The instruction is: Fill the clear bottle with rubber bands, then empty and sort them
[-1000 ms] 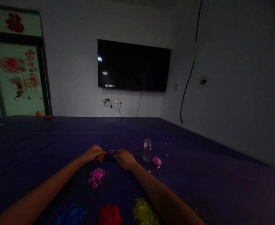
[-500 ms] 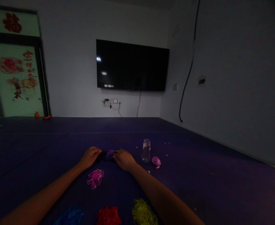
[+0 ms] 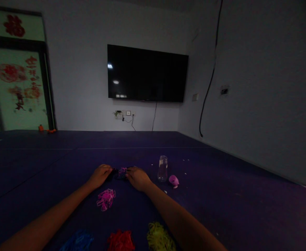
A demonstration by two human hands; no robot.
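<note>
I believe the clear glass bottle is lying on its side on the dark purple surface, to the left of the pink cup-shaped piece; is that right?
Not quite: the clear glass bottle is standing upright, as the head view shows. It is indeed on the dark purple surface, left of the pink cup-shaped piece.

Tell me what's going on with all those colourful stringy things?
Someone's left hand and right hand hold a small dark thing, too dim to make out, with pink strands at it. Nearer lie pink, blue, red and yellow piles. A clear bottle stands beside a pink cup-like thing.
</note>
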